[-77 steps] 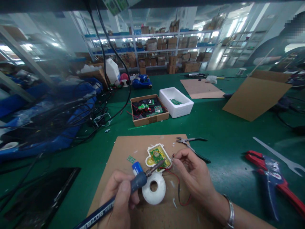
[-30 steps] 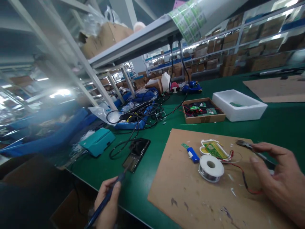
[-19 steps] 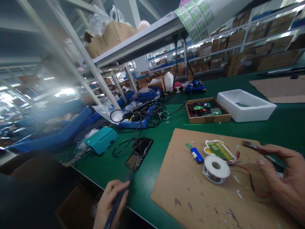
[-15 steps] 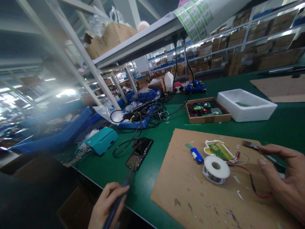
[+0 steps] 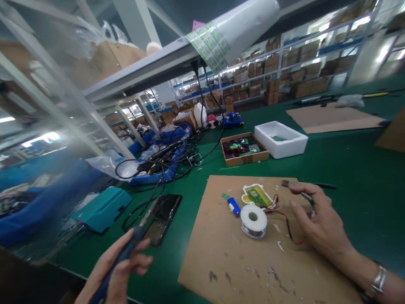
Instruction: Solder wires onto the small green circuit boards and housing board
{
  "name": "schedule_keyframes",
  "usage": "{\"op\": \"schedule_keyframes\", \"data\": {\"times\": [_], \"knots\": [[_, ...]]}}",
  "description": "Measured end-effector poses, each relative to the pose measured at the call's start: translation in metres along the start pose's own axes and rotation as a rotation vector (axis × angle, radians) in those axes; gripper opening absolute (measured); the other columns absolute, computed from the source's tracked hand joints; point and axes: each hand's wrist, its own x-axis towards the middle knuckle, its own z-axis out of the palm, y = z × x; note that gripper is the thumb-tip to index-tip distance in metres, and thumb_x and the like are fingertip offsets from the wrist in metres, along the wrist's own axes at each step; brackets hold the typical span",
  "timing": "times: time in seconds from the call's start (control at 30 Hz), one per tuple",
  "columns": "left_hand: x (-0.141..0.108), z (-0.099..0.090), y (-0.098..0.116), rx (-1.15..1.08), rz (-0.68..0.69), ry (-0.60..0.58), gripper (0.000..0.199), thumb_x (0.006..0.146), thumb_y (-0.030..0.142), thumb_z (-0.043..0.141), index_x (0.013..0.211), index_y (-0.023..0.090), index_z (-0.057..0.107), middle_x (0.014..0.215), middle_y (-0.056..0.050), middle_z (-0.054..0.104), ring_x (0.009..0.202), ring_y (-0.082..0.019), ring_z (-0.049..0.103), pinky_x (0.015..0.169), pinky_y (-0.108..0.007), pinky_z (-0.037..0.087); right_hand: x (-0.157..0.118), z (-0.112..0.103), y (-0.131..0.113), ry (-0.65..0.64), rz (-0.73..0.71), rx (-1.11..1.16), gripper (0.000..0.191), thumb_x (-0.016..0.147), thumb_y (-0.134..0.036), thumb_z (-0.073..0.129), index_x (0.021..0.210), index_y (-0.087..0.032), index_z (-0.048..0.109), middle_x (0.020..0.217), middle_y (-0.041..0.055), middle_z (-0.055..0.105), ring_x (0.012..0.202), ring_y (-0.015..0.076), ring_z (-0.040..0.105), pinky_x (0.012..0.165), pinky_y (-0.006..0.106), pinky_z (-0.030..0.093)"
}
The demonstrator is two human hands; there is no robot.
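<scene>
My left hand (image 5: 122,261) holds a dark blue soldering iron (image 5: 122,255), its tip pointing up over a black tray (image 5: 162,219). At the board's right, my right hand (image 5: 319,215) has its fingers around the pliers (image 5: 305,195), whose jaws point left. On the brown board (image 5: 234,261) lie a white solder spool (image 5: 253,221), a blue cylindrical cell (image 5: 234,207) with a small green strip, and a white-edged casing (image 5: 257,196) with a green circuit board. Red and black wires (image 5: 288,226) run from the casing towards my right hand.
Behind the board stand a cardboard tray (image 5: 247,159) of electronic parts and a white foam box (image 5: 281,145). A teal soldering station (image 5: 103,209) and a blue bin (image 5: 152,179) with tangled cables are on the left. A shelf (image 5: 142,69) hangs above.
The view has swung right. My left hand has lifted the iron, and its tip has moved back over the black tray. My right hand stays around the pliers.
</scene>
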Motion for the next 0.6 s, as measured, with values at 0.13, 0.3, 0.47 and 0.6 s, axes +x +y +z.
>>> {"op": "schedule_keyframes", "data": {"times": [0.13, 0.3, 0.47, 0.6], "knots": [[0.033, 0.1, 0.012, 0.078, 0.312, -0.412, 0.014, 0.09, 0.031, 0.052, 0.098, 0.022, 0.059, 0.1, -0.004, 0.064, 0.087, -0.018, 0.066, 0.077, -0.03, 0.053, -0.001, -0.001, -0.003, 0.013, -0.04, 0.04, 0.022, 0.086, -0.029, 0.046, 0.107, -0.022, 0.048, 0.106, 0.0093, 0.057, 0.102, 0.0275, 0.054, 0.084, 0.042, 0.04], [0.058, 0.187, -0.013, 0.128, 0.539, -0.763, 0.015, 0.088, 0.029, 0.056, 0.094, 0.016, 0.059, 0.098, -0.004, 0.061, 0.089, -0.018, 0.06, 0.081, -0.04, 0.05, -0.003, -0.003, -0.01, 0.066, -0.122, 0.055, 0.021, 0.086, -0.024, 0.048, 0.107, -0.021, 0.048, 0.105, 0.0091, 0.058, 0.103, 0.0271, 0.053, 0.085, 0.042, 0.041], [0.054, 0.2, -0.028, 0.145, 0.568, -0.807, 0.016, 0.089, 0.03, 0.055, 0.096, 0.016, 0.058, 0.096, -0.003, 0.06, 0.086, -0.018, 0.058, 0.077, -0.038, 0.05, -0.002, -0.005, -0.014, 0.08, -0.177, 0.049, 0.021, 0.086, -0.021, 0.048, 0.107, -0.021, 0.047, 0.103, 0.0085, 0.057, 0.102, 0.0257, 0.052, 0.084, 0.04, 0.041], [0.054, 0.195, -0.028, 0.074, 0.511, -0.699, 0.009, 0.088, 0.023, 0.055, 0.092, 0.016, 0.055, 0.089, -0.001, 0.053, 0.079, -0.016, 0.054, 0.072, -0.035, 0.048, 0.013, -0.009, -0.027, 0.072, -0.217, 0.079, 0.016, 0.085, -0.017, 0.048, 0.1, -0.022, 0.05, 0.096, 0.0067, 0.06, 0.095, 0.0239, 0.055, 0.081, 0.039, 0.041]]}}
